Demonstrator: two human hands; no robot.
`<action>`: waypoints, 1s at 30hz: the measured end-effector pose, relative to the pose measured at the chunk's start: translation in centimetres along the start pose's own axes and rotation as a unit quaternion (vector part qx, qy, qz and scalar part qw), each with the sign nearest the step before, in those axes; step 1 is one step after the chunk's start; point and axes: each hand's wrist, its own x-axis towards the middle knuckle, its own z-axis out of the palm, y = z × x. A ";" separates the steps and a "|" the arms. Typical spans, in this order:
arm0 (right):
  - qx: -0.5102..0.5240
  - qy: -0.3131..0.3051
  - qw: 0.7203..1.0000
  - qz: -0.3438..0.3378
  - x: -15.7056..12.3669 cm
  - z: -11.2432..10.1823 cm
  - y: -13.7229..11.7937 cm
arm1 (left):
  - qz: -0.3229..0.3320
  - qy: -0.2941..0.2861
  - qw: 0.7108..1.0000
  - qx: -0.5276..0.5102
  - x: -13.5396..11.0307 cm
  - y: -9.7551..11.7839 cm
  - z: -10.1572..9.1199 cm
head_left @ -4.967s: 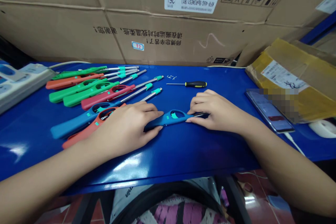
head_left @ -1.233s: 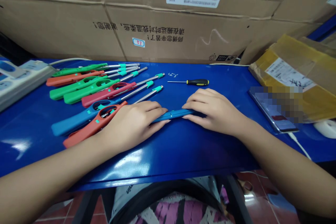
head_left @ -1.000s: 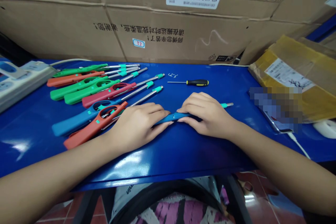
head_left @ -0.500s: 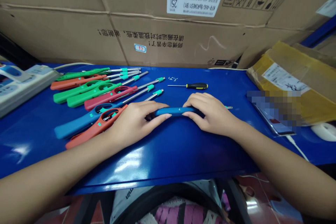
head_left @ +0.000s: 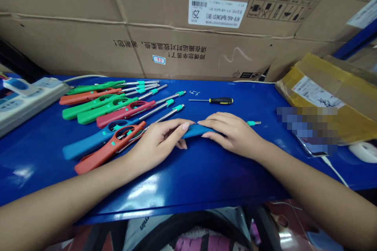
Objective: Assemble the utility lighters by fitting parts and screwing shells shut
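Observation:
Both hands hold one blue long-necked lighter (head_left: pixel 196 130) just above the blue table. My left hand (head_left: pixel 160 137) grips its left end, with the thumb along the top. Fingers of my right hand (head_left: pixel 232 135) pinch the body farther right, and the metal tip with a green sleeve (head_left: pixel 252 123) sticks out beyond that hand. Most of the lighter is hidden by the hands. To the left of my left hand lie an orange lighter (head_left: pixel 100 156) and a blue lighter (head_left: pixel 88 146), both with open trigger loops.
Several more green, orange and red lighters (head_left: pixel 118 114) lie farther back left. Behind my hands are a screwdriver (head_left: pixel 220 100) and small white bits (head_left: pixel 194 93). A power strip (head_left: pixel 32 96) stands left; a phone (head_left: pixel 312 147) and yellow-taped carton (head_left: pixel 338 125) are right. A large cardboard box (head_left: pixel 165 39) walls the back.
The blue lighter has been turned in my hands, and its left end now tilts down. My left thumb has shifted onto its top. The view has tipped slightly upward.

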 end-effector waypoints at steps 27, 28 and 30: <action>0.078 -0.108 0.990 0.050 -0.3 -3.2 2.5 | 0.187 0.058 0.949 0.246 -0.1 -0.1 -1.5; 0.081 -0.110 0.989 0.053 -0.3 -3.2 2.4 | 0.187 0.056 0.949 0.248 -0.1 -0.1 -1.5; 0.080 -0.117 0.988 0.063 -0.3 -3.2 2.3 | 0.183 0.057 0.948 0.255 -0.1 -0.1 -1.6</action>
